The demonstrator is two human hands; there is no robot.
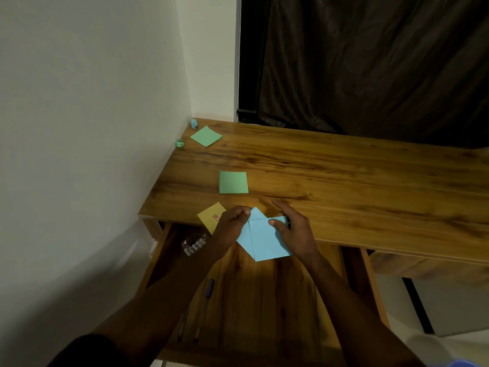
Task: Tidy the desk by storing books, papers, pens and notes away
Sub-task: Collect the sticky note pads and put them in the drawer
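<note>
- The wooden worktop (pixel 330 176) fills the middle of the view, and every place below is given from its near edge.
- Two blue notes (pixel 266 239) overlap at that edge, half over the worktop and half over the open drawer (pixel 264 300) beneath it.
- The left hand (pixel 230 226) has its fingers curled, pinching the top corner of the tilted blue note underneath.
- The right hand (pixel 293 229) lies flat and spread, its thumb pressing on the upper blue note; it closes on nothing.
- A yellow note (pixel 210 217) with a small red mark lies on the worktop at the edge, just left of the left hand and partly under it.
- A green note (pixel 233 182) lies flat a little further in from the edge.
- Another green note (pixel 205 136) lies near the far left corner, between a crumpled blue ball (pixel 194 123) and a crumpled green ball (pixel 180 143).
- In the drawer, a blue-capped pen (pixel 204 311) lies lengthwise, with a second pen (pixel 182 327) to its left partly hidden by the left forearm.
- A clear plastic pack (pixel 193 243) sits in the drawer's far left corner, just under the edge.
</note>
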